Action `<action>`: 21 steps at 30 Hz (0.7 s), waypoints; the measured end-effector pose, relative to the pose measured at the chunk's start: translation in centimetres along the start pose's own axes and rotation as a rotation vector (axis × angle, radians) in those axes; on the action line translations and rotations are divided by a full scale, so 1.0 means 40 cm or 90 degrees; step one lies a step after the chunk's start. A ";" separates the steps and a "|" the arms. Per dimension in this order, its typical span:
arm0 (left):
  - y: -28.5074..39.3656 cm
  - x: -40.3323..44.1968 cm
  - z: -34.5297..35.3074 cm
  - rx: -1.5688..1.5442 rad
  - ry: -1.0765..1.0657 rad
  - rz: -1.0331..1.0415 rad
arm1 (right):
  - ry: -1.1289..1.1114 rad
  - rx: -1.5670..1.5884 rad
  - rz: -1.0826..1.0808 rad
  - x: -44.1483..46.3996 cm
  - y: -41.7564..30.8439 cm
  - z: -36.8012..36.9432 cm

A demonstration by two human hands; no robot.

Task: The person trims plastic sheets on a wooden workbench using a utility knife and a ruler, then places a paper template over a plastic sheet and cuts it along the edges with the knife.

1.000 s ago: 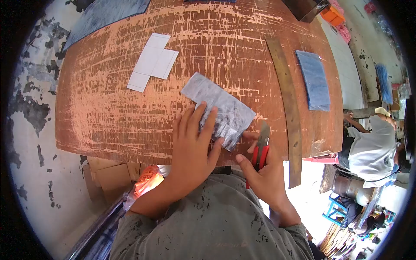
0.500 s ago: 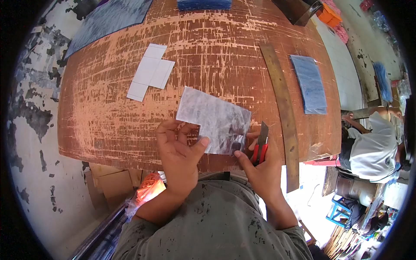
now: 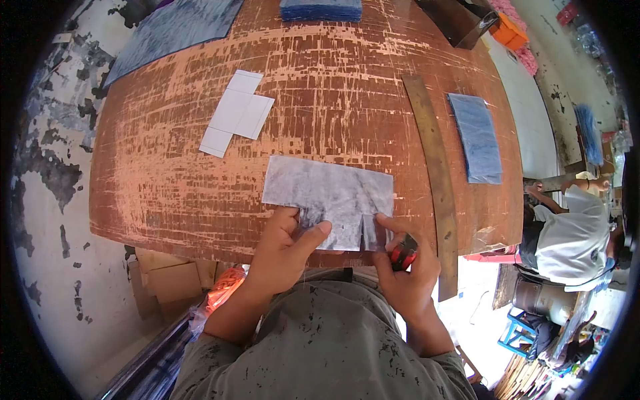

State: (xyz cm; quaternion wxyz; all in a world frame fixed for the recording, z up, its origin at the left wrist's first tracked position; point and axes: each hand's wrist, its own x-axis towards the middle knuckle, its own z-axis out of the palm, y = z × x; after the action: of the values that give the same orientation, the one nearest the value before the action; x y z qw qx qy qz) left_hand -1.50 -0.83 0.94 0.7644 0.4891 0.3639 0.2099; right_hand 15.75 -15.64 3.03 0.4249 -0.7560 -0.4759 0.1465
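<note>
A translucent, cloudy plastic sheet (image 3: pixel 337 190) with a notch at its lower left is held over the near edge of the table. My left hand (image 3: pixel 283 243) pinches its lower left part, thumb on top and fingers beneath. At the sheet's lower right corner is my right hand (image 3: pixel 410 267), with a red and black utility knife (image 3: pixel 402 257) gripped in it; the blade is not visible. The right fingertips touch the sheet's edge beside a narrow strip there. A white paper template (image 3: pixel 238 117) with drawn lines lies further up the table.
On the scratched brown table (image 3: pixel 167 187), a long worn ruler (image 3: pixel 437 180) lies right of my hands. Beyond it is a stack of bluish plastic sheets (image 3: pixel 477 137). More stacked sheets (image 3: pixel 321 10) and a large sheet (image 3: pixel 177 37) lie at the back. Another person (image 3: pixel 573 233) sits at right.
The plastic sheet has turned to lie straighter and moved slightly toward me. My right hand has rotated, so the knife blade that pointed up is now out of sight.
</note>
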 end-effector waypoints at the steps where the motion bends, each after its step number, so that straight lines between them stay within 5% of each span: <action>1: -0.002 -0.001 0.000 -0.031 0.001 -0.002 | -0.009 0.005 0.010 0.002 -0.010 -0.009; 6: 0.017 -0.010 0.010 0.011 -0.011 0.050 | 0.112 0.141 -0.025 0.013 0.017 0.016; 8: 0.016 -0.015 0.011 0.031 -0.025 0.057 | 0.147 0.307 0.132 0.027 -0.007 0.011; 14: -0.014 -0.010 -0.020 0.036 -0.019 0.072 | 0.217 0.219 0.171 0.052 0.021 -0.015; 16: -0.019 -0.009 -0.044 0.228 0.031 0.131 | 0.242 0.210 0.164 0.070 0.030 -0.047; 21: -0.010 0.010 -0.059 -0.012 0.071 0.119 | 0.217 0.205 0.185 0.060 -0.018 -0.082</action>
State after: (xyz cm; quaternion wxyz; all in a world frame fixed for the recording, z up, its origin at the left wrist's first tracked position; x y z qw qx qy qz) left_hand -3.05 0.68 -0.18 0.7247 0.5009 0.3570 0.3106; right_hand 18.61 -15.13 5.98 0.5885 -0.7525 -0.2547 0.1502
